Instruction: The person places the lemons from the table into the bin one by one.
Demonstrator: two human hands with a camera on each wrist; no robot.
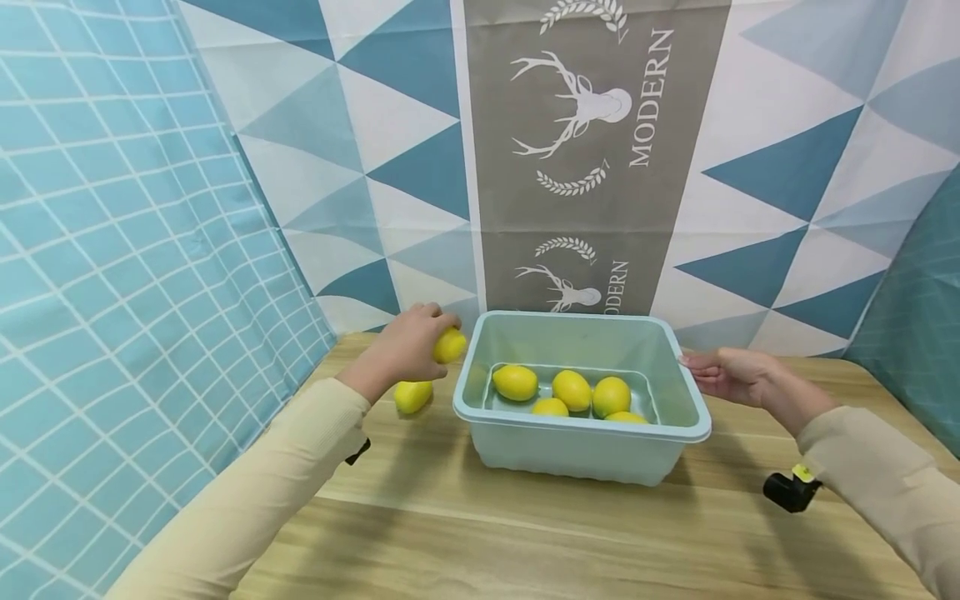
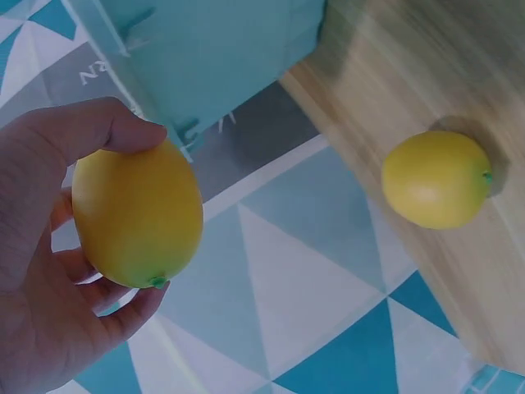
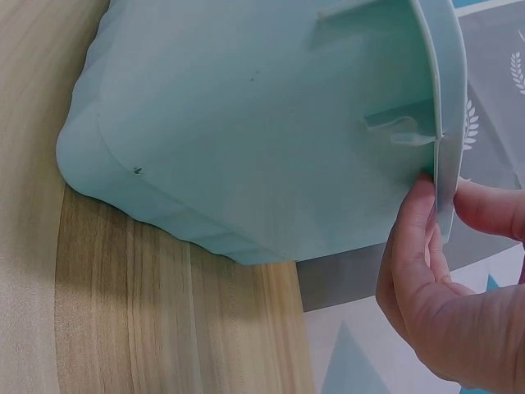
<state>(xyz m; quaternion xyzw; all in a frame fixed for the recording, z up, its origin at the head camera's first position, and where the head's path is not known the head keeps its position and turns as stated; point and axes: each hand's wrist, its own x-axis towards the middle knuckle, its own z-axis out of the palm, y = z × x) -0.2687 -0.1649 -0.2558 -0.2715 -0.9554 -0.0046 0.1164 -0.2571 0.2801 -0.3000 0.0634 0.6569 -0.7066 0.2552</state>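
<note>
My left hand [image 1: 411,346] grips a yellow lemon [image 1: 450,345] above the table, just left of a pale green plastic basin [image 1: 577,446]. In the left wrist view the thumb and fingers curl round this lemon [image 2: 139,215], whose green tip shows. Another lemon [image 1: 413,397] lies on the table beneath that hand. Several lemons [image 1: 572,390] rest on the basin's floor, some partly hidden by its front wall. At the basin's right side my right hand [image 1: 738,377] pinches the rim [image 3: 447,123], thumb on the inner side and fingers beneath the outside.
The basin stands on a wooden table [image 1: 450,533] near its back edge. Behind hangs a patterned cloth [image 1: 420,150] with triangles and deer prints. A blue checked cloth [image 1: 112,250] borders the left side. A black device [image 1: 791,490] is by the right wrist.
</note>
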